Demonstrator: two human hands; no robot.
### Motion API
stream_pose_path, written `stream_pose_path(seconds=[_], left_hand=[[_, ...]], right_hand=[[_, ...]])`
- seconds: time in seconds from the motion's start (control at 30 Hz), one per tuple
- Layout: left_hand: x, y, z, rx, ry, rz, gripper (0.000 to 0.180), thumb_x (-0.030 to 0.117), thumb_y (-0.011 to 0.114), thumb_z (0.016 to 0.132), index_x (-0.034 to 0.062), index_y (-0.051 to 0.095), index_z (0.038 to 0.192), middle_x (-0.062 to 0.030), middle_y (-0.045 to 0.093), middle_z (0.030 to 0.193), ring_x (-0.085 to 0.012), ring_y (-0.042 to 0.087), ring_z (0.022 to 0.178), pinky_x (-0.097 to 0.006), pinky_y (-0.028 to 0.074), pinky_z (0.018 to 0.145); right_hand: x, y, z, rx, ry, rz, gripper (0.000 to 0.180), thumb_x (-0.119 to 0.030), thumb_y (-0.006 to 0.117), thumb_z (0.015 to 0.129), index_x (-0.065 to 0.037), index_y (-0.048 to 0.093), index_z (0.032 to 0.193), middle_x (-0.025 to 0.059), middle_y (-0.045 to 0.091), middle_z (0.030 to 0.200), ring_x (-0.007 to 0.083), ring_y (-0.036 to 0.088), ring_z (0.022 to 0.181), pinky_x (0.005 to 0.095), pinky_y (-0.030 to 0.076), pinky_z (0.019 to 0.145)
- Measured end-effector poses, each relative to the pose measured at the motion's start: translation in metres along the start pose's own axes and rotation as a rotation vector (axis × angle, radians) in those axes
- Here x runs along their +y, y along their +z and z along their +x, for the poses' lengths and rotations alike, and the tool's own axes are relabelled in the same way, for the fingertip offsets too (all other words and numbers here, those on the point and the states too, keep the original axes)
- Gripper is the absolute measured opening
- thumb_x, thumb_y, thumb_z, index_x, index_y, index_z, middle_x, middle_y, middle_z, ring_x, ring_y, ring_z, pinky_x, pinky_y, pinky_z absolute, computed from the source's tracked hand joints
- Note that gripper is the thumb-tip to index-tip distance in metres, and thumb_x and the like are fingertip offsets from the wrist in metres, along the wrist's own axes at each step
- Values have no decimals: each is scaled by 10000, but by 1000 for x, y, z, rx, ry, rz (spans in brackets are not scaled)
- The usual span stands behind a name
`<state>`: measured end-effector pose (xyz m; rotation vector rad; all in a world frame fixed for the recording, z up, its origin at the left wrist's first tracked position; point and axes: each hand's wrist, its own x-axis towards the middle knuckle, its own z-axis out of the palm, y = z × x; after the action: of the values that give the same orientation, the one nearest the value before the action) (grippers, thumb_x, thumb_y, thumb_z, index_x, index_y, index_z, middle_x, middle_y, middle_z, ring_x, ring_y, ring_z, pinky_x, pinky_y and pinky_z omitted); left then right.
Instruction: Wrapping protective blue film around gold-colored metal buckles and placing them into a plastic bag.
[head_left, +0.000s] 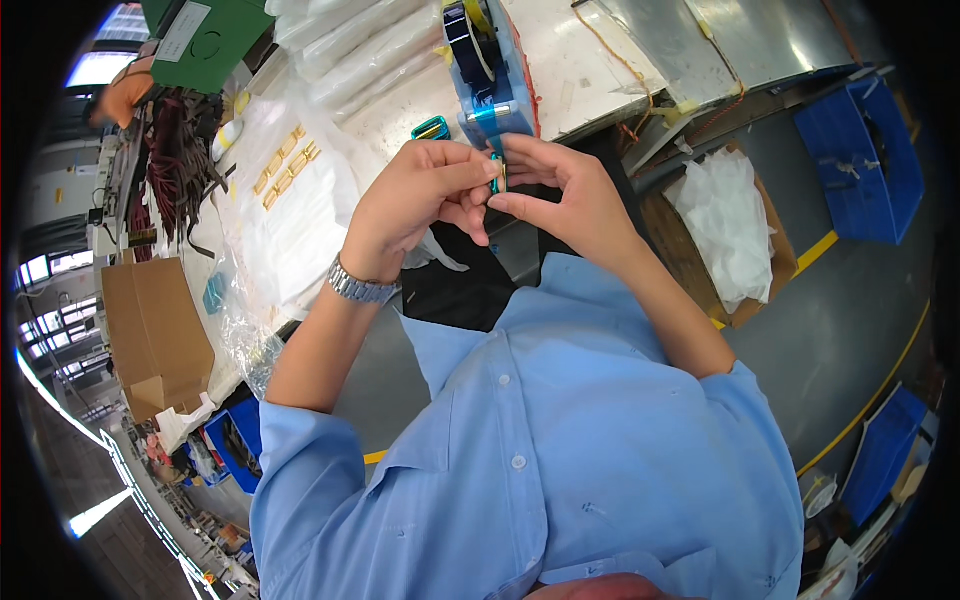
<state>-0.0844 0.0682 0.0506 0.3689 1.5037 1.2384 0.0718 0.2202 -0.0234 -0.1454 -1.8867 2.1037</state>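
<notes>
A small gold metal piece with shiny blue-green film on it (498,176) is between my two hands, just in front of the tape dispenser. My left hand (425,195), with a metal watch on its wrist, pinches it between thumb and fingers. My right hand (575,195) closes on it from the other side, thumb below and fingers above. Fingers cover much of the piece. The blue tape dispenser (520,85) carries a roll of dark blue tape (466,45), and a blue strip runs down its front close to my fingers. A similar film-covered piece (432,128) lies left of the dispenser.
Several gold buckle-like pieces (287,165) lie in rows on white sheeting (310,215) at left. Clear plastic packs (370,60) and a green box (210,45) are behind. A carton with white wrapping (735,230) and a blue bin (860,160) stand right.
</notes>
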Motion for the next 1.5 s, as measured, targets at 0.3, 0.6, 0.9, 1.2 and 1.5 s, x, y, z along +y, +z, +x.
stream_pose_path(seconds=[0.3, 0.6, 0.9, 1.2, 1.5], left_hand=[[7, 1, 7, 103, 40, 173, 265, 190, 708, 1036, -33, 705, 891, -55, 678, 722, -150, 689, 569, -288, 627, 575], [-54, 38, -22, 502, 781, 627, 149, -34, 734, 964, -52, 728, 1112, -92, 729, 1026, -132, 725, 837, -262, 601, 723], [-76, 50, 10, 685, 1070, 696, 113, -32, 738, 946, -27, 747, 1059, -125, 735, 869, -213, 722, 742, -320, 571, 674], [-97, 57, 3, 552, 745, 463, 94, 26, 708, 986, -10, 763, 1052, -96, 749, 837, -169, 744, 691, -288, 556, 623], [-96, 45, -22, 352, 505, -86, 176, 65, 638, 1074, -93, 712, 1095, -105, 748, 896, -171, 763, 773, -288, 643, 724]], right_hand=[[-9, 11, 7, 97, -31, -19, 417, -118, 837, 929, 79, 705, 1271, 139, 815, 1058, 176, 786, 971, 307, 603, 929], [-15, 20, 3, 198, 80, 161, 445, -153, 836, 952, 152, 686, 1240, 146, 812, 1039, 114, 753, 933, 261, 617, 827], [-3, 18, 7, 259, 85, 127, 348, -197, 807, 983, 127, 757, 1100, 106, 790, 912, 80, 709, 786, 243, 600, 721], [21, 11, -17, 141, 339, 247, 335, -234, 669, 1082, 84, 759, 1139, 112, 777, 970, 141, 751, 880, 278, 613, 823], [5, 18, -29, 97, 134, 0, 290, -111, 671, 1063, 62, 721, 1291, 67, 800, 1033, 96, 723, 948, 274, 589, 838]])
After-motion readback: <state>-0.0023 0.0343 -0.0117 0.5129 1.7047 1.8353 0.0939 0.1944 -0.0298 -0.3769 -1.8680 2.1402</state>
